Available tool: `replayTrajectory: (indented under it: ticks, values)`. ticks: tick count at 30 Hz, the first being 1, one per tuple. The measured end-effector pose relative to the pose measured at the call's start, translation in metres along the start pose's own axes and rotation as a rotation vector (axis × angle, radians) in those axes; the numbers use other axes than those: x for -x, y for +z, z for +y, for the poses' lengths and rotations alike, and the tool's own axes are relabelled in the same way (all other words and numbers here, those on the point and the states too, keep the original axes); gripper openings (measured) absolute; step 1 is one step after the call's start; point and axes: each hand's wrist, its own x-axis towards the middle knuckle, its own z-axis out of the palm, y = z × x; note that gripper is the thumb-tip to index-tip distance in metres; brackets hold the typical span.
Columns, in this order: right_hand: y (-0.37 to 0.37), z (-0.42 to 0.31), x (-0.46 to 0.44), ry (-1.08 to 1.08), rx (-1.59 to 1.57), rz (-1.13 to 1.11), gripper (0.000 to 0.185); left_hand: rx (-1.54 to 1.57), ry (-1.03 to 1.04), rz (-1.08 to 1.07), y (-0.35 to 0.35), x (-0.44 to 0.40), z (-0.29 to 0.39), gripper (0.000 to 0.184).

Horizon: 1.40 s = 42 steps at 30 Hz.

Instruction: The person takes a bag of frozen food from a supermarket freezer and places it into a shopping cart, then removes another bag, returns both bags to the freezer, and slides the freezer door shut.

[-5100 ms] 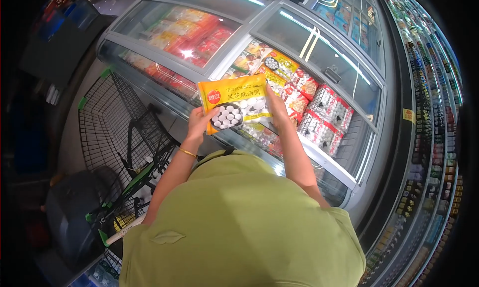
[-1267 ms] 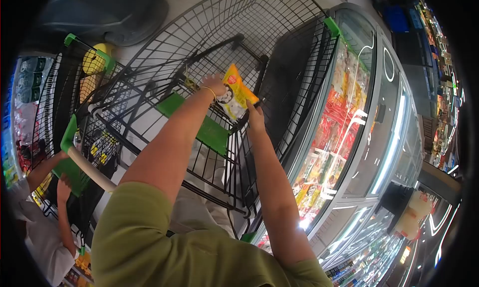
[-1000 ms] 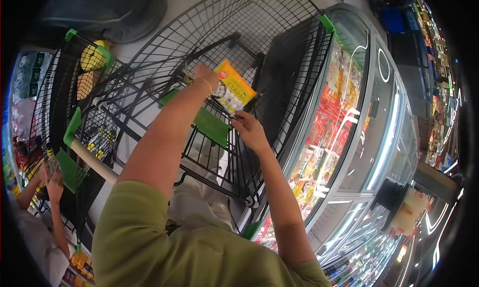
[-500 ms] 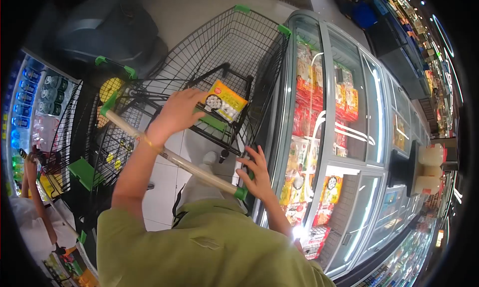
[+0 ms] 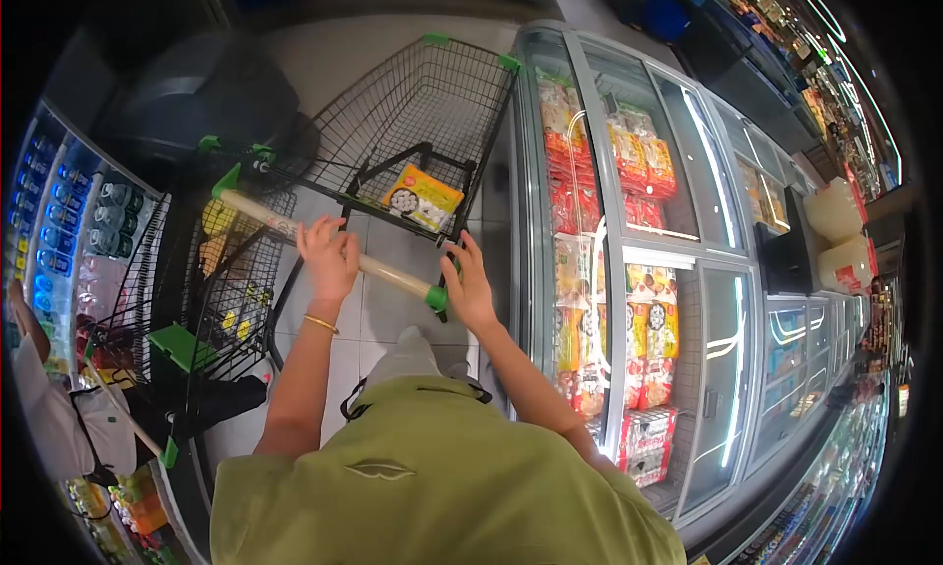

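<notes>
The shopping cart's pale handle bar (image 5: 393, 274) runs slantwise in front of me. My left hand (image 5: 329, 258) lies across its middle, fingers bent over the bar. At the bar's right green end cap, my right hand (image 5: 468, 282) has its fingers apart and holds nothing; whether it touches the cap I cannot tell. A yellow packet of frozen food (image 5: 424, 197), with round white pieces pictured on it, lies in the near part of the wire cart (image 5: 393, 103).
Glass-topped freezers (image 5: 614, 221) with red and yellow packets line the right side. To the left stands another cart (image 5: 182, 347), with a person in white (image 5: 93, 418) beside it. Bottled drinks (image 5: 64, 211) fill a shelf at far left. A large dark rounded object (image 5: 201, 93) is beyond.
My left hand has drawn back from beside the yellow packet to the handle bar. My right hand has moved slightly up and left, to the bar's end. The packet stays in the cart.
</notes>
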Motion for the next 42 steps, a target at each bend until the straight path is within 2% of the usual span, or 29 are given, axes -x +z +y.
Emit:
replayTrajectory:
  ticks: [2, 3, 5, 6, 8, 11, 13, 17, 19, 21, 24, 25, 27, 31, 33, 37, 40, 42]
  values:
    - [-0.001, -0.004, 0.015, 0.076, 0.014, -0.030, 0.048, 0.027, 0.015, -0.015, -0.003, -0.002, -0.010, 0.016]
    - [-0.004, -0.004, 0.021, 0.074, 0.026, -0.009, 0.048, 0.033, 0.023, -0.033, -0.003, -0.006, -0.015, 0.017]
    - [-0.008, -0.006, 0.036, 0.173, -0.145, -0.010, 0.050, 0.050, 0.046, -0.019, 0.000, -0.009, -0.026, 0.018]
    - [-0.008, 0.007, 0.045, 0.210, -0.104, 0.019, 0.050, 0.038, 0.055, -0.023, 0.002, -0.013, -0.033, 0.018]
    - [-0.013, 0.033, 0.067, 0.423, -0.097, -0.109, 0.048, 0.044, 0.050, -0.040, 0.009, -0.022, -0.046, 0.020]
    - [-0.008, 0.057, 0.110, 0.515, 0.069, -0.214, 0.044, 0.103, 0.076, -0.046, 0.010, -0.037, -0.064, 0.019]
    - [-0.001, 0.055, 0.132, 0.664, 0.246, -0.399, 0.034, 0.092, 0.090, -0.027, 0.017, -0.046, -0.080, 0.015]
    - [0.022, 0.096, 0.176, 0.593, 0.169, -0.521, 0.032, 0.131, 0.131, -0.028, 0.026, -0.066, -0.106, 0.017]
    - [0.033, 0.113, 0.191, 0.465, 0.000, -0.455, 0.030, 0.141, 0.129, -0.073, 0.029, -0.076, -0.120, 0.021]
    - [0.029, 0.076, 0.175, 0.651, 0.263, -0.423, 0.037, 0.153, 0.154, -0.114, 0.029, -0.087, -0.133, 0.021]
    - [0.025, 0.051, 0.163, 0.779, 0.550, -0.468, 0.039, 0.120, 0.153, -0.125, 0.041, -0.105, -0.159, 0.023]
    - [0.021, 0.042, 0.160, 0.830, 0.534, -0.427, 0.039, 0.113, 0.166, -0.128, 0.048, -0.110, -0.169, 0.024]
    - [0.018, 0.021, 0.155, 0.777, 0.508, -0.427, 0.038, 0.096, 0.223, -0.161, 0.053, -0.122, -0.190, 0.026]
    - [0.021, 0.024, 0.164, 0.804, 0.445, -0.389, 0.038, 0.081, 0.245, -0.225, 0.055, -0.141, -0.208, 0.028]
    - [0.018, 0.024, 0.165, 0.725, 0.374, -0.264, 0.034, 0.075, 0.249, -0.249, 0.058, -0.144, -0.213, 0.027]
    - [0.000, 0.009, 0.157, 0.762, 0.286, -0.135, 0.030, 0.100, 0.272, -0.237, 0.058, -0.144, -0.216, 0.025]
    - [-0.021, 0.006, 0.148, 0.676, 0.172, 0.150, 0.026, 0.109, 0.258, -0.225, 0.055, -0.139, -0.208, 0.026]
    - [-0.041, 0.002, 0.141, 0.681, 0.154, 0.261, 0.025, 0.113, 0.250, -0.207, 0.053, -0.136, -0.204, 0.026]
